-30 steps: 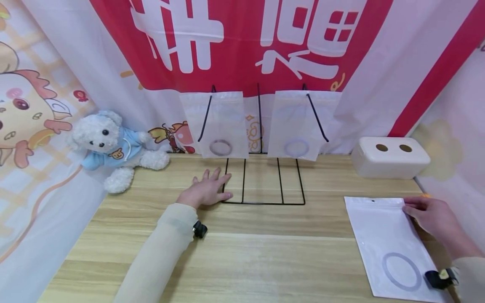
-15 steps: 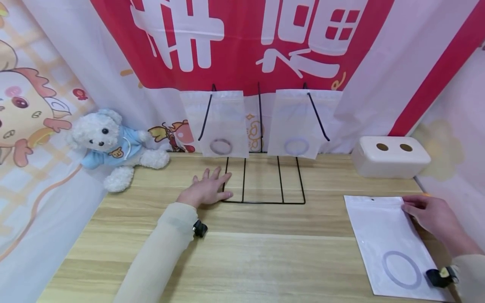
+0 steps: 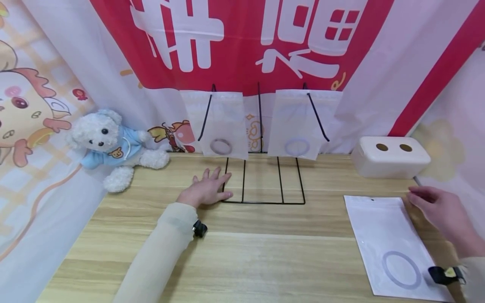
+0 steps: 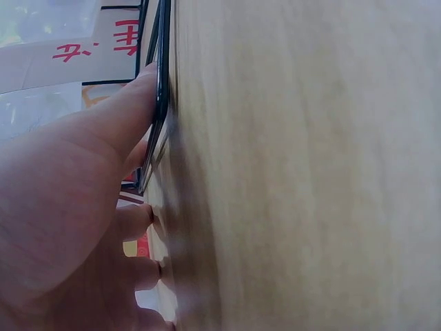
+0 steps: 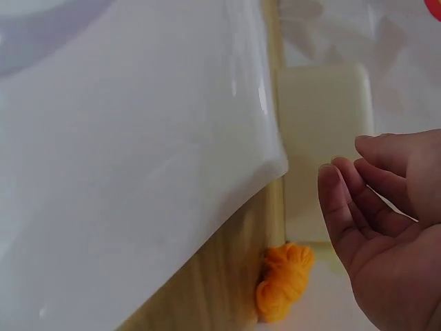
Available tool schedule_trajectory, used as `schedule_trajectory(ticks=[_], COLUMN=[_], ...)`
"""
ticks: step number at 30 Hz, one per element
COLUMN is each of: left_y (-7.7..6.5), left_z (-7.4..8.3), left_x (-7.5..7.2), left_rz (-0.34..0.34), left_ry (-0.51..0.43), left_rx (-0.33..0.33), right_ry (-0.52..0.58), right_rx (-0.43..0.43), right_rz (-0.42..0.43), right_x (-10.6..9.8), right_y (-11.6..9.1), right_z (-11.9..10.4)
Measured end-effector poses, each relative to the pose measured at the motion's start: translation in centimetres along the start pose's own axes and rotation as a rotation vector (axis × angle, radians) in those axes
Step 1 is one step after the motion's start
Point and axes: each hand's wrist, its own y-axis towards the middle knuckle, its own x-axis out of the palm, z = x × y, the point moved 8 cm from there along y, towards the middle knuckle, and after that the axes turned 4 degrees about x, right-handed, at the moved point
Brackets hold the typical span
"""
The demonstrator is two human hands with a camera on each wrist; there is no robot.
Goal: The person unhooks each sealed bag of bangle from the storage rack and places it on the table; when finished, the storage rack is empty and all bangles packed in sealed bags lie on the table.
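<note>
My left hand (image 3: 206,190) lies with fingers spread on the tabletop at the left side of a black wire rack (image 3: 265,203). In the left wrist view its thumb (image 4: 127,103) presses on the rack's base wire. A white zip bag (image 3: 382,227) with a grey-purple ring print near its bottom lies flat at the right of the table. Just off the bag's top right corner is my right hand (image 3: 443,214), holding nothing, its fingers loosely curled. In the right wrist view a gap shows between these fingers and the bag's corner (image 5: 272,165).
Two similar bags, a left one (image 3: 227,120) and a right one (image 3: 293,120), hang from the rack's hooks. A white box (image 3: 390,164) with two holes stands at the back right. Beside it sits a crumpled orange thing (image 5: 286,279). A plush bear (image 3: 100,132) sits at the left.
My right hand has let go of the bag's top right corner and moved slightly right and away from it. The bag lies where it was. My left hand has not moved.
</note>
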Motion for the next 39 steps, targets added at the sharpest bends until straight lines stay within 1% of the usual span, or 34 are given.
schedule_trajectory(ticks=[4, 9, 11, 15, 16, 18, 21, 23, 25, 30, 34, 39], left_y=[0.0, 0.0, 0.0, 0.0, 0.0, 0.0, 0.0, 0.0, 0.0, 0.0, 0.1, 1.3], left_z=[0.0, -0.1, -0.1, -0.2, -0.2, -0.2, -0.1, -0.1, -0.1, -0.2, -0.4, -1.4], left_x=[0.0, 0.1, 0.1, 0.2, 0.2, 0.2, 0.1, 0.1, 0.1, 0.1, 0.2, 0.9], left_rz=[-0.002, -0.003, -0.004, -0.001, 0.000, 0.002, 0.002, 0.000, -0.001, 0.002, 0.000, 0.006], left_ry=[0.001, -0.002, -0.003, -0.002, -0.002, -0.003, -0.004, -0.006, -0.007, -0.009, -0.021, -0.043], left_rx=[0.000, 0.000, -0.001, -0.003, -0.004, -0.004, -0.004, -0.004, -0.004, -0.001, -0.002, 0.015], right_ry=[0.048, 0.128, 0.152, 0.210, 0.236, 0.313, 0.428, 0.482, 0.489, 0.456, 0.462, 0.486], right_rx=[-0.024, -0.153, -0.191, -0.209, -0.213, -0.250, -0.330, -0.371, -0.380, -0.349, -0.378, -0.395], right_rz=[0.022, 0.091, 0.121, 0.153, 0.157, 0.172, 0.193, 0.204, 0.204, 0.193, 0.196, 0.196], right_x=[-0.6, -1.8, -2.1, -2.3, -2.4, -2.6, -3.1, -3.4, -3.5, -3.5, -3.3, -3.0], right_y=[-0.4, -1.2, -1.6, -2.1, -2.2, -2.3, -2.4, -2.5, -2.6, -2.4, -1.7, -0.7], right_z=[-1.5, -4.6, -6.1, -8.7, -9.3, -10.7, -12.8, -14.1, -15.3, -17.9, -19.9, -22.0])
